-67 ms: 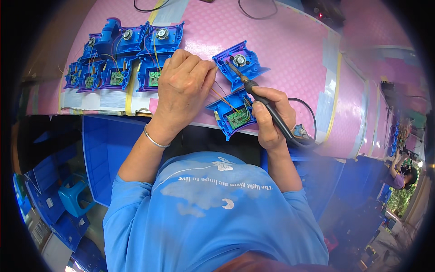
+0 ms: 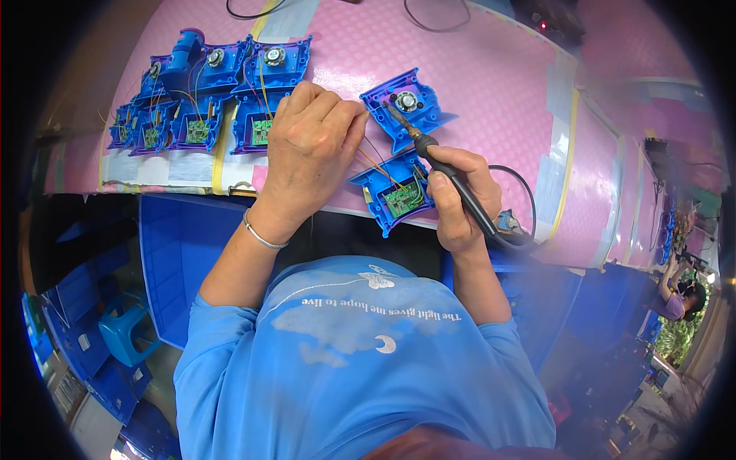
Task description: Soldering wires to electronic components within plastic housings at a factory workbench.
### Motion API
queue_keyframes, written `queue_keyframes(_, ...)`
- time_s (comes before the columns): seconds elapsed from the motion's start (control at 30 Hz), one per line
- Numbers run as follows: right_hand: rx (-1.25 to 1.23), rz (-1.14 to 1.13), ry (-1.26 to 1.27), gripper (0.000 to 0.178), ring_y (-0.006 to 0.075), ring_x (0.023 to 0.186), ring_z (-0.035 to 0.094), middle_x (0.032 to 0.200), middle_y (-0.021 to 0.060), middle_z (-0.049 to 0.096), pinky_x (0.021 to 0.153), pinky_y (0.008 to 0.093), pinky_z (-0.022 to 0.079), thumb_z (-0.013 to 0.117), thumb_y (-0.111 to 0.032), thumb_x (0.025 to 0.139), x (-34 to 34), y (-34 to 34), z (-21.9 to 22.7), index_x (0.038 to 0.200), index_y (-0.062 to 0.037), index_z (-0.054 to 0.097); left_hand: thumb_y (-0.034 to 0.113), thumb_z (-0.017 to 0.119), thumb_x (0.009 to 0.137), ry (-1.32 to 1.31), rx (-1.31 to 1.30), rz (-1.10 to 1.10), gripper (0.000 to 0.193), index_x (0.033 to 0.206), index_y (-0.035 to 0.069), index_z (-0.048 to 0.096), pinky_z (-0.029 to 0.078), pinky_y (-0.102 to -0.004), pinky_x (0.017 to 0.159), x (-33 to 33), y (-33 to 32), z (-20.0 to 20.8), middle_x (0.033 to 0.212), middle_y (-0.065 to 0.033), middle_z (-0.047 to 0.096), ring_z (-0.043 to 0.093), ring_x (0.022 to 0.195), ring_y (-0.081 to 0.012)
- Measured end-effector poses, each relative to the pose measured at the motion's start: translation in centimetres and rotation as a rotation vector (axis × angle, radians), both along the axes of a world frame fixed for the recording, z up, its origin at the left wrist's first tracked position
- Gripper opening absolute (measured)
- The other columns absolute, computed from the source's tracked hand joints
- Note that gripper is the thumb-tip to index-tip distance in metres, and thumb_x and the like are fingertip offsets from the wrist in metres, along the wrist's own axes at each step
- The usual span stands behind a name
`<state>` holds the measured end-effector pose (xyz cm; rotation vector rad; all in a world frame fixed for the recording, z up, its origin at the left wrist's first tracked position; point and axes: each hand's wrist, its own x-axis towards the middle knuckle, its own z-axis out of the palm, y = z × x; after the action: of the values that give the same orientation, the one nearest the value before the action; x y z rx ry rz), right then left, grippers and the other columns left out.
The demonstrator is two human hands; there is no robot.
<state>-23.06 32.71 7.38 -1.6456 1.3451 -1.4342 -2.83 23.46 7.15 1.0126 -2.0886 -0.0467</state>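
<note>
My right hand (image 2: pixel 464 195) grips the black handle of a soldering iron (image 2: pixel 464 192). Its metal tip points up and left over a blue plastic housing half (image 2: pixel 425 121) with a round speaker (image 2: pixel 406 101) in it; whether the tip touches anything is unclear. Left of that housing, my left hand (image 2: pixel 314 142) is closed in a pinch. Thin wires (image 2: pixel 373 159) run up to its fingers from a green circuit board (image 2: pixel 402 199), and the fingertips hide their ends. The board sits in a second blue housing half (image 2: pixel 373 184) at the table's near edge.
On the left stand several similar blue housings (image 2: pixel 222 77) with speakers, boards and wires. The table (image 2: pixel 491 100) has a pink patterned cover with tape strips. A black cable (image 2: pixel 525 184) loops right of my right hand. Below the edge is a blue bin (image 2: pixel 165 268).
</note>
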Motion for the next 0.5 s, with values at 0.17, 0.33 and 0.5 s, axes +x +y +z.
queue_keyframes(0.17,0.002,-0.005,-0.003,0.030,0.0070,0.068,0.055,0.081,0.0052,0.064,0.061,0.0219,0.043,0.062,-0.005,0.092,0.01,-0.03,-0.02,0.119,0.0074,0.065,0.009,0.079,0.080,-0.011,-0.002,0.000,0.011,0.085,0.007,0.070,0.047,-0.0373,0.074,-0.04,-0.13,-0.03,0.079,-0.0045,0.062,0.059,0.083,-0.0239)
queue_keyframes(0.33,0.011,-0.006,-0.014,0.030,0.0078,0.067,0.056,0.082,0.0068,0.065,0.061,0.0224,0.044,0.061,-0.004,0.091,-0.01,-0.03,-0.12,0.118,0.0081,0.065,0.010,0.078,0.080,-0.015,0.008,-0.004,0.010,0.082,0.007,0.069,0.046,-0.0378,0.074,-0.28,-0.19,-0.10,0.079,-0.0047,0.062,0.059,0.084,-0.0239)
queue_keyframes(0.5,-0.022,-0.012,-0.021,0.027,0.0077,0.065,0.056,0.080,0.0062,0.066,0.059,0.0233,0.044,0.065,-0.005,0.091,0.00,-0.14,-0.34,0.116,0.0062,0.067,0.011,0.078,0.081,-0.048,0.000,0.006,0.010,0.082,0.007,0.069,0.046,-0.0376,0.074,-0.46,-0.25,-0.13,0.079,-0.0044,0.062,0.059,0.084,-0.0237)
